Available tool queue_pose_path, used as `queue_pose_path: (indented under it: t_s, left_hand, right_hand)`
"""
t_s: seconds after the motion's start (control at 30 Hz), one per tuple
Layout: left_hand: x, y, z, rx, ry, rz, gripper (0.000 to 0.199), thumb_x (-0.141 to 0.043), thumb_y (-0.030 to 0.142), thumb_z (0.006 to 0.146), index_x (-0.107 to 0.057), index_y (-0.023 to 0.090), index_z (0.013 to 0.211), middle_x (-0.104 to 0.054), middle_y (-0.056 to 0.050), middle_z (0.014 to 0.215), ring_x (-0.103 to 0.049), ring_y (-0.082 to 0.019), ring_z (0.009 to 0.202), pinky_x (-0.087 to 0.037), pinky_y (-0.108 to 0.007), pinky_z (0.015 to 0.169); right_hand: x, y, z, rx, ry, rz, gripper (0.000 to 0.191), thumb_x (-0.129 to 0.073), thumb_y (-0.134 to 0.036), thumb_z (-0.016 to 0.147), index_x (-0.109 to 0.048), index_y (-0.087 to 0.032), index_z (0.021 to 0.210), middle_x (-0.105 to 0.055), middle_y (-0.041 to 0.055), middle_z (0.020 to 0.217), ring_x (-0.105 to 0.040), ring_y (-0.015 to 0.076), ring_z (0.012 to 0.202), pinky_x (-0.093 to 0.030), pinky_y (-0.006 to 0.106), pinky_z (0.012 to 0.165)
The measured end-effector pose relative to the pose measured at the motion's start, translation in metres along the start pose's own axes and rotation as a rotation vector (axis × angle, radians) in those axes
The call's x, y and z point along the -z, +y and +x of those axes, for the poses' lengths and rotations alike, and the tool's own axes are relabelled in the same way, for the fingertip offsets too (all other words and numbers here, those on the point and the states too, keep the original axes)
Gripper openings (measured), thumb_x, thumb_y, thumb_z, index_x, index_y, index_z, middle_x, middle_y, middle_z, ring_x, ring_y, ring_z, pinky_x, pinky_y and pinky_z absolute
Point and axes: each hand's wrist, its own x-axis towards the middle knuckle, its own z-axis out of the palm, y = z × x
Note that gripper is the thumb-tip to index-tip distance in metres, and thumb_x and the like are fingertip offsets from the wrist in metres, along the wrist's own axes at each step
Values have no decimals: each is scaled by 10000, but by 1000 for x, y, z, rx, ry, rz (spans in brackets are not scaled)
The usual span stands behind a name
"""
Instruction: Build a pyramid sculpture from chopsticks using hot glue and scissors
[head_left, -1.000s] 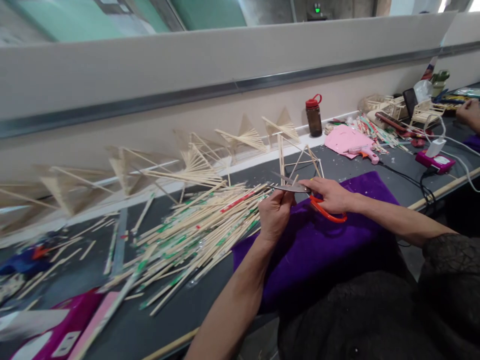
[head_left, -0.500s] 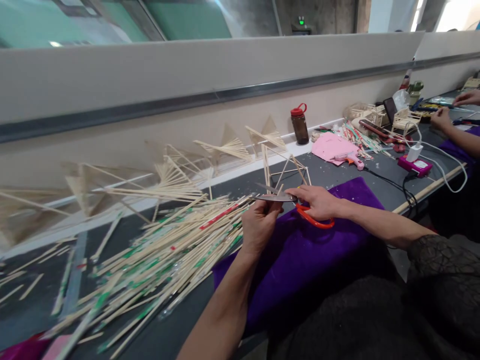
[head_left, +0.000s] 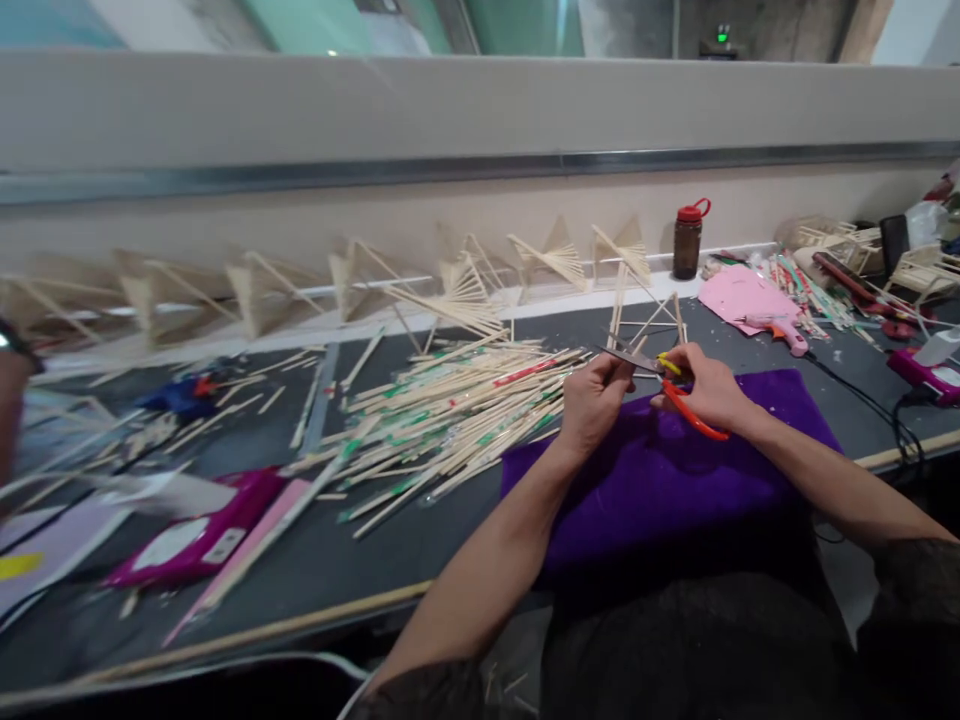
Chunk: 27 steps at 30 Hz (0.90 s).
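My left hand [head_left: 592,405] is closed in a pinch on a short wooden stick [head_left: 640,344], whose tip pokes up past the fingers. Beside it, my right hand [head_left: 709,392] grips a pair of scissors [head_left: 694,415] with orange-red and yellow handles. The scissor blades point left, spread apart around or right beside the stick; I cannot tell if they touch it. Below both hands lies a purple cloth [head_left: 622,500]. Just behind them stands a small frame of thin sticks [head_left: 616,305]. A loose heap of wooden chopsticks [head_left: 465,420], some in wrappers, spreads to the left.
Several fan-shaped stick models [head_left: 551,260] line the wall. A brown bottle [head_left: 686,245], a pink sheet [head_left: 739,295] and a pink glue gun [head_left: 784,328] are at right. At left are a magenta power strip [head_left: 202,530], a blue tool [head_left: 180,395] and another person's arm [head_left: 11,400].
The view has swung left, bringing in the power strip and another person's arm. My right hand has shifted on the scissors, showing the yellow handle more. The left hand keeps its pinch.
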Motion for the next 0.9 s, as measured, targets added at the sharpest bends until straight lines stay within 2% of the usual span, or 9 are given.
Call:
queue_pose_path:
  t_s: [0.07, 0.2, 0.4, 0.57, 0.73, 0.9]
  left_hand:
    - [0, 1, -1, -10, -1, -11, 241, -578, 336, 850, -627, 198, 659, -642, 16, 590, -566, -123, 551, -415, -229, 575]
    - [0, 1, -4, -21, -4, -19, 195, -584, 329, 840, -635, 202, 701, -645, 19, 593, -573, -127, 546, -420, -234, 572]
    - [-2, -4, 0, 14, -32, -97, 151, -611, 322, 810, -644, 191, 741, -663, 2, 635, -596, -139, 574, -433, -246, 579]
    - [0, -6, 1, 29, -60, -97, 169, -576, 319, 829, -640, 193, 738, -655, 0, 637, -591, -141, 616, -432, -240, 588]
    - [2, -4, -1, -65, -48, -26, 191, -546, 335, 846, -630, 193, 749, -585, 28, 580, -515, -118, 548, -409, -236, 570]
    - [2, -5, -3, -120, -38, 8, 326, -521, 396, 877, -545, 201, 616, -518, 29, 538, -453, -107, 513, -374, -243, 552]
  right_hand:
    - [2, -3, 0, -14, -14, -73, 505, -771, -402, 669, -545, -203, 1075, -718, 91, 1045, -681, 273, 951, -492, 415, 828]
    - [3, -3, -1, 56, -35, -134, 437, -732, -431, 684, -583, -201, 1025, -697, 54, 962, -643, 233, 854, -468, 366, 763]
    - [1, 0, 0, 65, -36, -200, 401, -696, -450, 704, -590, -192, 992, -647, 41, 910, -599, 217, 818, -432, 339, 718]
    - [0, 0, 0, 95, -22, -215, 412, -698, -466, 705, -595, -191, 994, -638, 53, 941, -588, 223, 840, -431, 343, 739]
    - [-3, 3, 0, 165, 6, -192, 490, -714, -518, 710, -593, -184, 1047, -639, 70, 982, -596, 232, 876, -448, 358, 778]
    - [-3, 7, 1, 256, 12, -166, 533, -732, -507, 711, -575, -178, 1099, -636, 87, 1019, -586, 235, 907, -460, 373, 807]
